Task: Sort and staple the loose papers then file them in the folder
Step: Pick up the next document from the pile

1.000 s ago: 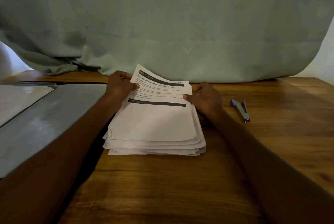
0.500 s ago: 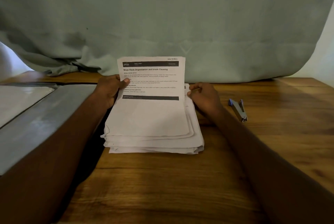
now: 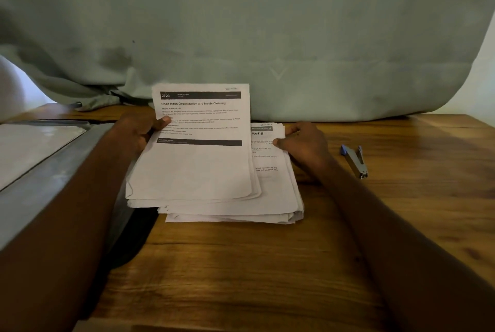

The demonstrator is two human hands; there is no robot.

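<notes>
Item: top sheet (image 3: 201, 141), printed, headed "Shoe Rack Organization and Insole Cleaning". It is held by its left edge in the left hand (image 3: 139, 132), thumb on the printed face and fingers curled behind. Its far end is raised toward the camera while its near end lies on the pile. The long axis runs away from the person, near edge to far edge.

Item: pile of papers (image 3: 276, 192), loose and unevenly squared, lying on the wooden table (image 3: 267, 264) directly ahead, between the two forearms. A second printed page, partly readable as "Refill", is exposed at the pile's right side.

Item: right hand (image 3: 305, 144), set against the pile's far right corner, thumb laid on the exposed page and fingers bent at the edge. Whether that page is pinched or only steadied cannot be told from this angle; a light grip is judged likely.

Item: stapler (image 3: 355, 160), small, metal with a blue end, lying on the table to the right of the pile, near the right hand but apart from it. Its long axis runs roughly front to back, slightly slanted.

Item: folder (image 3: 53, 160), grey, lying open to the left, just beside the left forearm, a pale page visible inside.

Relation noted: the stapler is nearer the right hand, the folder nearer the left. Sorting is judged to be under way; nothing appears stapled or filed yet.

Backdrop: a grey-green cloth (image 3: 267, 23) hangs behind the table.
</notes>
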